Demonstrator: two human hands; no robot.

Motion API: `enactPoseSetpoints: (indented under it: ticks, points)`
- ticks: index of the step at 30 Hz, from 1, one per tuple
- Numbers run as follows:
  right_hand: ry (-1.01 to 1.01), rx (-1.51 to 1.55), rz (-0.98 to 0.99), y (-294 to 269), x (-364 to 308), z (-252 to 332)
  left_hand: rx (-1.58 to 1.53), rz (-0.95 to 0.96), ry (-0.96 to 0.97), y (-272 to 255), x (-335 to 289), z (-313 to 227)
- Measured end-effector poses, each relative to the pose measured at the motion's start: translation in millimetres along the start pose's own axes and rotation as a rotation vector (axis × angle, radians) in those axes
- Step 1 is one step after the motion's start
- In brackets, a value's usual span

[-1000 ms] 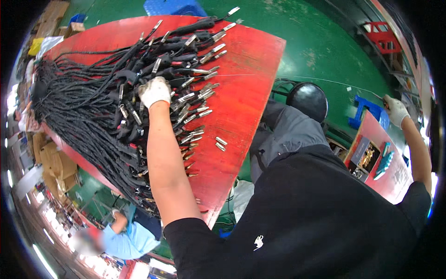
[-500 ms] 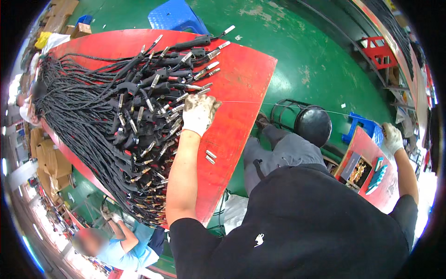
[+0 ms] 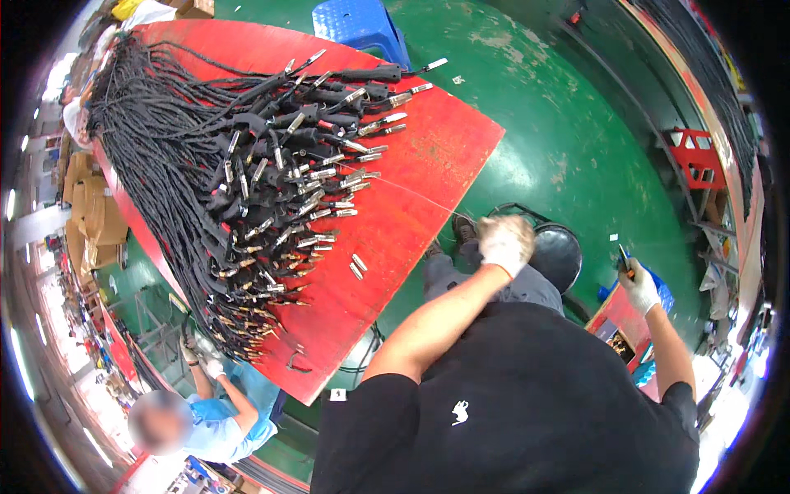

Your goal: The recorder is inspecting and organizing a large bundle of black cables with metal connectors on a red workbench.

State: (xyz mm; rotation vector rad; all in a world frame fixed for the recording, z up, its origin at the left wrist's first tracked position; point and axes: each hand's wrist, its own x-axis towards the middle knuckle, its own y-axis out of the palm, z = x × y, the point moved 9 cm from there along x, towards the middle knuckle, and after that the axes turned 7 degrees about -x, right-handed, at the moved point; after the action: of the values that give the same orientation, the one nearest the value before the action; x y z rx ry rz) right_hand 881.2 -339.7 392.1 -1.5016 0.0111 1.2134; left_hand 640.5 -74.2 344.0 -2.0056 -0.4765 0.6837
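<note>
The left hand [image 3: 507, 245] is above the person's lap, beyond the edge of the red table [image 3: 403, 239]; it is blurred, so I cannot tell whether it grips. The right hand [image 3: 640, 290], also gloved, is closed around a small hand tool [image 3: 630, 271] with an orange part. A thin, pale thread [image 3: 411, 193] runs between the left hand and the cables [image 3: 181, 136], which lie on the table, well to its left. They are black, fanned out, with silvery and golden connectors [image 3: 329, 212] at the near ends, bunched together farther away.
</note>
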Motion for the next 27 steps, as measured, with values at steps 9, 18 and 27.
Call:
enactPoseSetpoints:
  ticks: [9, 18, 27]
  points:
    - [-0.181, 0.696, -0.098, -25, 34, 176, -0.523, 0.101, -0.212, 24, -18, 9]
    - [-0.313, 0.676, 0.381, 50, 71, 285, -0.608, -0.154, -0.216, -21, -49, 32]
    - [-0.245, 1.246, 0.113, 37, 65, 207, 0.126, -0.118, 0.101, -92, -55, 144]
